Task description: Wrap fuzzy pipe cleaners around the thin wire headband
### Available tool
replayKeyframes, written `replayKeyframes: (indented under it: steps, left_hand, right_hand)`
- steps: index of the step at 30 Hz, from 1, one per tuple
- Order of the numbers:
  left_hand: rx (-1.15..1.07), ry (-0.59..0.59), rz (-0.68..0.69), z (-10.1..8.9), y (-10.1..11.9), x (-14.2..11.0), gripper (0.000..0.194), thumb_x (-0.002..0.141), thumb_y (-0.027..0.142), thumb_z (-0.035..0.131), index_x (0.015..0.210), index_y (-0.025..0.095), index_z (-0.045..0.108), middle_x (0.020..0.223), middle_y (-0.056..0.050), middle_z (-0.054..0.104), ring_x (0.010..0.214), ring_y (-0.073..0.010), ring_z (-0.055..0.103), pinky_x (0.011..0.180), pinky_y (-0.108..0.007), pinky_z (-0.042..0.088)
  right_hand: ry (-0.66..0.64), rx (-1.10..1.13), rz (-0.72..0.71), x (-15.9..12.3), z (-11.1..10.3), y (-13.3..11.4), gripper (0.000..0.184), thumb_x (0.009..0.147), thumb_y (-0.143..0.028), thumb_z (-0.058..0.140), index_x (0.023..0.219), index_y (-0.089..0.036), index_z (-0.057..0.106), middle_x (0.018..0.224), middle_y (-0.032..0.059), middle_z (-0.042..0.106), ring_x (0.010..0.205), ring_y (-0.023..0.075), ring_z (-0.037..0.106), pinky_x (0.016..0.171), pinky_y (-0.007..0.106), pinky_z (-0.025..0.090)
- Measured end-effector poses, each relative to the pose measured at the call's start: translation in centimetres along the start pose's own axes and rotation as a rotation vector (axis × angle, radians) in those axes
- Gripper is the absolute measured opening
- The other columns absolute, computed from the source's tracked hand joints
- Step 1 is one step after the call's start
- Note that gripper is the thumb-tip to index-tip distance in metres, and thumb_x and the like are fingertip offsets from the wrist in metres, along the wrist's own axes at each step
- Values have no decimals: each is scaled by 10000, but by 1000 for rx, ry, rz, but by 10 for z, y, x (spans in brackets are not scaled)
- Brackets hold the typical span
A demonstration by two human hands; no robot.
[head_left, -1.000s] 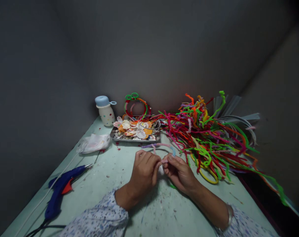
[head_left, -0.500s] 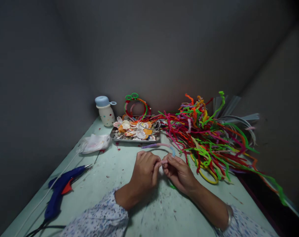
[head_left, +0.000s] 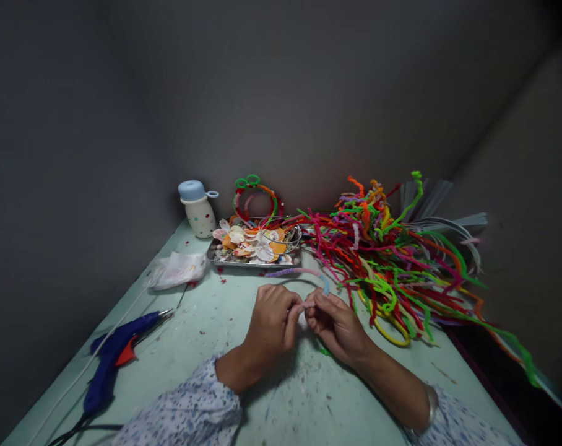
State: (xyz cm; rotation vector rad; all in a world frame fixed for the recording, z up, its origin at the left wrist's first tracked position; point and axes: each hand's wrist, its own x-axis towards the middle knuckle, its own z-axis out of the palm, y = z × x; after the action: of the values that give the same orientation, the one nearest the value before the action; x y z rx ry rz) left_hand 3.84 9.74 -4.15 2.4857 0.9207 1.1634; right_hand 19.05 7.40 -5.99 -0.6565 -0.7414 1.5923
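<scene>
Both hands meet over the middle of the table. My left hand (head_left: 274,316) is closed, thumb and forefinger pinching one end of a short pink pipe cleaner (head_left: 308,304). Close beside it, my right hand (head_left: 339,328) is closed too, its thumb and fingers pressed on the pipe cleaner's other side. A curved band (head_left: 304,271) covered in fuzzy purple, pink and light blue arches behind the hands, its blue part running down into my right fingers. A bit of green shows below my right hand; whether it belongs to the band I cannot tell.
A metal tray (head_left: 255,264) of shells and beads stands behind the hands, with a bottle (head_left: 200,214) to its left. Colourful pipe cleaners (head_left: 378,254) heap up at right. At left lie a blue glue gun (head_left: 107,362), its cords and a plastic packet (head_left: 179,271).
</scene>
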Motion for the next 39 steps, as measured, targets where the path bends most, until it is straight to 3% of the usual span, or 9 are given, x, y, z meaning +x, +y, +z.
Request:
replayKeyframes:
  steps: [19,28,39]
  left_hand:
    - [-8,-40,-18,-3,0,2,178,914,201,380,811,177,523,748,-33,572,740,-177,502,780,-379,350]
    - [-53,-67,19,-7,-1,4,165,848,147,425,939,188,557,835,-50,606,827,-206,534,811,-398,352]
    - [-10,50,99,-5,-6,6,202,815,93,500,934,203,620,843,-44,642,818,-192,562,765,-363,387]
  right_hand:
    - [-11,4,-14,0,1,0,217,831,-336,627,709,-158,649,644,2,567,551,89,501,499,193,407]
    - [60,81,-24,3,0,-1,181,779,-308,686,673,-165,650,621,-8,558,541,87,495,510,191,436]
    - [89,127,32,4,-3,1,190,760,-321,708,690,-149,669,593,-6,576,519,75,500,471,165,424]
